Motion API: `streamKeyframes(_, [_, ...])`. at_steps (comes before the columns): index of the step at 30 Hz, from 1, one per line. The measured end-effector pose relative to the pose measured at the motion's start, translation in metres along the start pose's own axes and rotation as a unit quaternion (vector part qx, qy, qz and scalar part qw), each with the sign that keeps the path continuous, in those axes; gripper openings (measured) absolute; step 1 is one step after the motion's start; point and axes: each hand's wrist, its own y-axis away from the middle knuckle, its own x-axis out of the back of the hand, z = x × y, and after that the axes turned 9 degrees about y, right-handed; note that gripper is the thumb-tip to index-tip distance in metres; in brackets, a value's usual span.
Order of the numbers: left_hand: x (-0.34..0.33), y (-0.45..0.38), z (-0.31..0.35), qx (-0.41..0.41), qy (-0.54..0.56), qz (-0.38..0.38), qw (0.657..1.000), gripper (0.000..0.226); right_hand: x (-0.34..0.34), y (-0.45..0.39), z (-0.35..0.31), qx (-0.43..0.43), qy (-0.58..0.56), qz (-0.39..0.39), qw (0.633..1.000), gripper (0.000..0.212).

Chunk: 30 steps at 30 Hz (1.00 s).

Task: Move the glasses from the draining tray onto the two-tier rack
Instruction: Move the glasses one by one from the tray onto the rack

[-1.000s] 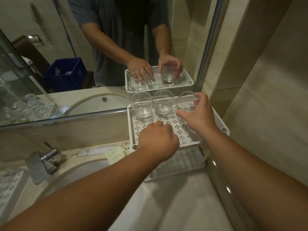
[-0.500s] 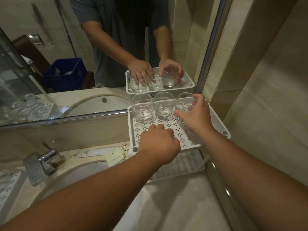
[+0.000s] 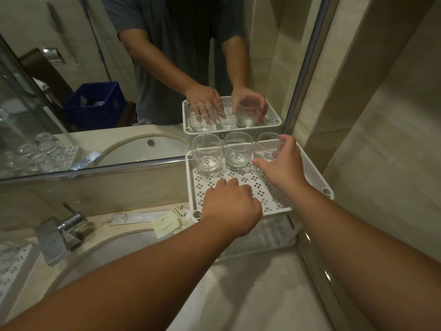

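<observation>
Here, three glasses stand on the rack's top tier [image 3: 307, 168].
Right hand [image 3: 284, 163] grasps the rightmost glass [image 3: 265, 149]; left hand [image 3: 231, 209] rests clenched.

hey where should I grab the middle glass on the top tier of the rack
Take the middle glass by its upper wall, coming from above and the front: it stands upright, with a glass close on each side and the mirror behind.

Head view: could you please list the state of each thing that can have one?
Left glass: upright, on the top tier, untouched.
Middle glass: upright, beside it.
Right glass: upright, gripped by the right hand.
Left hand: closed, resting on the rack's top tier.
Lower tier: nothing visible on it.
</observation>
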Motion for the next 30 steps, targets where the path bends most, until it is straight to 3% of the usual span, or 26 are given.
streamKeyframes(23, [-0.001, 0.000, -0.001, 0.000, 0.003, -0.005, 1.000, 0.054, -0.009, -0.024, 0.005, -0.012, -0.044, -0.045, 0.998, 0.095])
streamKeyframes(30, [0.000, 0.000, 0.000, -0.001, 0.002, -0.005, 1.000, 0.054, -0.013, -0.020, 0.006, -0.020, -0.052, -0.014, 0.998, 0.091])
